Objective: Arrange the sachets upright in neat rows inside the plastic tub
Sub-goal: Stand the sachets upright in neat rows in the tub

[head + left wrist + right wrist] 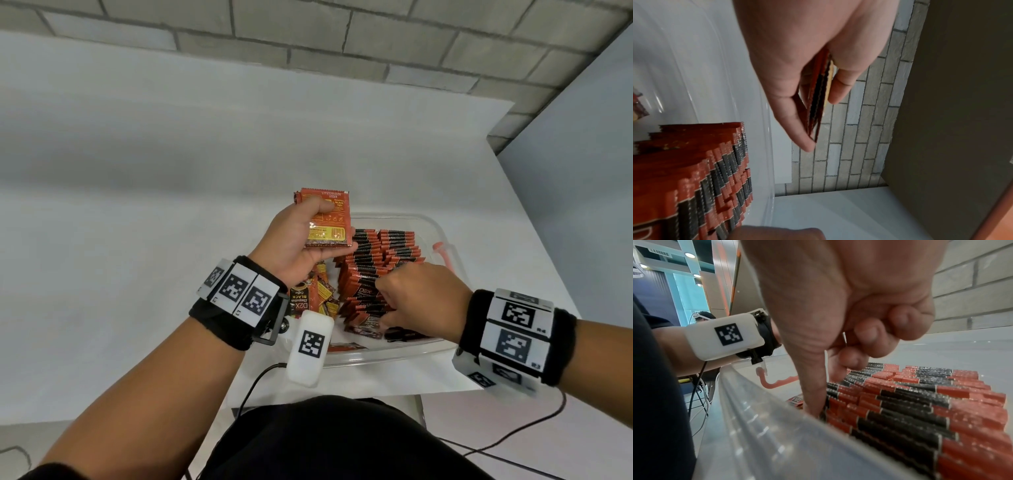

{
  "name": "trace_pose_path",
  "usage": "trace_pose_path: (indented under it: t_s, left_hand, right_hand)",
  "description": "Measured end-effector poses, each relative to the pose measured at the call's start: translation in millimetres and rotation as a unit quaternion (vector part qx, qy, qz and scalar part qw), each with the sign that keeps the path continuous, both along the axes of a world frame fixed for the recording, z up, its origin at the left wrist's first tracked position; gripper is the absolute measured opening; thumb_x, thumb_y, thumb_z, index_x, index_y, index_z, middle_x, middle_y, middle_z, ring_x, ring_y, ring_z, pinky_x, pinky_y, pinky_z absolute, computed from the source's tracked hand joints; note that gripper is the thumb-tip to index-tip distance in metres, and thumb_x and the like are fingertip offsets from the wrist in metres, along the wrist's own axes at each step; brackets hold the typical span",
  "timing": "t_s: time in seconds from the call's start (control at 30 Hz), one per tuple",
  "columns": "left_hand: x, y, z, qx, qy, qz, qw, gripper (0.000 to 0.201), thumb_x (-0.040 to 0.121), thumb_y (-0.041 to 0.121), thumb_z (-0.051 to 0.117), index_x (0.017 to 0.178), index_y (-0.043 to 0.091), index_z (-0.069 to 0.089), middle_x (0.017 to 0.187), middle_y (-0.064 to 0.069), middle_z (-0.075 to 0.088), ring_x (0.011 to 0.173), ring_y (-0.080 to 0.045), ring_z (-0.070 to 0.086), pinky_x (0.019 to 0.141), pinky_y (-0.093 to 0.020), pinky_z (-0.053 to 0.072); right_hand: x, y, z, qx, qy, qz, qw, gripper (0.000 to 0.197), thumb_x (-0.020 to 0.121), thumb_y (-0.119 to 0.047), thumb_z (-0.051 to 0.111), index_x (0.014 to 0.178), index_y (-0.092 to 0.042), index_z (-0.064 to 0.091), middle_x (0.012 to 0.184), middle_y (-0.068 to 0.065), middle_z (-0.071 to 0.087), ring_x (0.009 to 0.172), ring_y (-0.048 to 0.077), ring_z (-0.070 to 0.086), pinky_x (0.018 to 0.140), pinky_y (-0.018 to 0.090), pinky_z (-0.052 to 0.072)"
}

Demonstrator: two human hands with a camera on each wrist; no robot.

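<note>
A clear plastic tub (pixel 394 353) sits on the white table in front of me. Red-and-black sachets (pixel 383 253) stand upright in tight rows in its right part. Several loose sachets (pixel 308 298) lie flat in its left part. My left hand (pixel 325 240) is raised over the tub's far left corner and grips a small stack of sachets (pixel 330 219) between thumb and fingers, seen edge-on as held sachets (pixel 818 97). My right hand (pixel 404 294) is down in the tub. Its thumb (pixel 813 386) is pushed in at the near end of a row of sachets (pixel 920 402), fingers curled over their tops.
The tub's near wall (pixel 766 426) stands close beside my right thumb. An orange latch (pixel 442 246) hangs on the tub's right side. Bare white table (pixel 137 205) stretches left and behind. The table's right edge and a brick wall (pixel 308 41) bound the space; cables trail below.
</note>
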State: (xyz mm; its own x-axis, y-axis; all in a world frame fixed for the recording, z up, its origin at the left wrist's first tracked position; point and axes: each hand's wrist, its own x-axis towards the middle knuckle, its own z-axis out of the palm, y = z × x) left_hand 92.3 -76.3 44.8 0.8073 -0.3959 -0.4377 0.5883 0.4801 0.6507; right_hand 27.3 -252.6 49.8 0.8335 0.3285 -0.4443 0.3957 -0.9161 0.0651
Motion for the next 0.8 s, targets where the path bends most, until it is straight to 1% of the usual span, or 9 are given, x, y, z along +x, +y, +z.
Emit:
trace_pose_path:
  t_s: [0.13, 0.2, 0.3, 0.4, 0.47, 0.53, 0.63, 0.73, 0.8]
  left_hand:
    - [-2, -1, -1, 0.004, -0.002, -0.003, 1.0, 0.006, 0.093, 0.009, 0.052, 0.097, 0.006, 0.055, 0.073, -0.012, 0.067, 0.077, -0.027, 0.066, 0.073, -0.046, 0.058]
    - [-2, -1, -1, 0.003, -0.005, -0.003, 1.0, 0.005, 0.093, 0.009, 0.052, 0.096, 0.006, 0.055, 0.071, -0.01, 0.067, 0.075, -0.025, 0.067, 0.074, -0.046, 0.058]
    - [-2, -1, -3, 0.004, -0.015, -0.008, 1.0, 0.007, 0.092, 0.008, 0.053, 0.098, 0.006, 0.055, 0.083, -0.015, 0.065, 0.081, -0.027, 0.066, 0.071, -0.044, 0.059]
    - [-2, -1, -6, 0.007, -0.033, -0.026, 0.999, 0.009, 0.09, 0.007, 0.056, 0.099, 0.007, 0.059, 0.088, -0.013, 0.069, 0.083, -0.025, 0.068, 0.072, -0.043, 0.06]
    - [-2, -1, -8, 0.017, -0.056, -0.048, 0.997, 0.016, 0.086, 0.008, 0.06, 0.103, 0.007, 0.061, 0.092, -0.012, 0.072, 0.086, -0.025, 0.07, 0.076, -0.042, 0.059]
    - [-2, -1, -7, 0.031, -0.078, -0.069, 0.994, 0.022, 0.084, 0.01, 0.062, 0.106, 0.009, 0.063, 0.099, -0.013, 0.072, 0.091, -0.025, 0.07, 0.079, -0.04, 0.058]
    - [-4, -4, -4, 0.047, -0.111, -0.086, 0.989, 0.025, 0.08, 0.011, 0.065, 0.105, 0.011, 0.065, 0.099, -0.012, 0.072, 0.088, -0.024, 0.07, 0.076, -0.039, 0.057]
    - [-6, -4, -3, 0.054, -0.119, -0.099, 0.986, 0.037, 0.075, 0.022, 0.067, 0.11, 0.01, 0.064, 0.103, -0.014, 0.071, 0.091, -0.026, 0.069, 0.076, -0.039, 0.057]
    - [-5, -4, -2, 0.054, -0.096, -0.092, 0.99, 0.045, 0.073, 0.036, 0.065, 0.112, 0.012, 0.063, 0.107, -0.015, 0.069, 0.094, -0.028, 0.067, 0.079, -0.04, 0.056]
  right_hand:
    - [1, -1, 2, 0.014, 0.001, -0.008, 1.0, 0.047, 0.08, -0.047, 0.068, 0.061, -0.024, 0.031, 0.064, -0.009, 0.043, 0.067, 0.017, 0.051, 0.047, 0.023, 0.027]
    - [0, 0, 4, 0.021, 0.001, -0.01, 1.0, 0.047, 0.079, -0.048, 0.068, 0.061, -0.024, 0.032, 0.064, -0.008, 0.045, 0.066, 0.017, 0.052, 0.052, 0.024, 0.034]
    - [0, -1, 11, 0.041, 0.003, -0.029, 0.999, 0.041, 0.081, -0.051, 0.065, 0.065, -0.024, 0.039, 0.069, -0.007, 0.052, 0.068, 0.016, 0.054, 0.067, 0.031, 0.046]
    - [9, -6, 25, 0.116, -0.021, -0.084, 0.989, 0.027, 0.085, -0.051, 0.06, 0.08, -0.026, 0.051, 0.068, -0.009, 0.052, 0.063, 0.006, 0.05, 0.063, 0.026, 0.043]
    - [21, -12, 35, 0.219, -0.066, -0.148, 0.962, 0.022, 0.086, -0.047, 0.06, 0.093, -0.027, 0.056, 0.072, -0.01, 0.057, 0.061, 0.002, 0.052, 0.059, 0.022, 0.04]
    - [32, -15, 44, 0.335, -0.089, -0.231, 0.909, 0.023, 0.087, -0.046, 0.059, 0.103, -0.03, 0.056, 0.082, -0.011, 0.062, 0.063, 0.001, 0.057, 0.062, 0.02, 0.042]
    - [39, -9, 47, 0.435, -0.023, -0.284, 0.854, 0.032, 0.085, -0.043, 0.062, 0.114, -0.03, 0.057, 0.088, -0.01, 0.065, 0.072, 0.009, 0.064, 0.066, 0.026, 0.05]
    - [43, -2, 42, 0.486, -0.003, -0.277, 0.829, 0.022, 0.083, -0.026, 0.071, 0.103, -0.024, 0.062, 0.086, -0.005, 0.069, 0.071, 0.022, 0.065, 0.068, 0.036, 0.053]
    - [46, -2, 41, 0.518, -0.044, -0.279, 0.807, 0.012, 0.082, -0.016, 0.072, 0.086, -0.022, 0.062, 0.08, -0.002, 0.067, 0.065, 0.021, 0.062, 0.064, 0.034, 0.052]
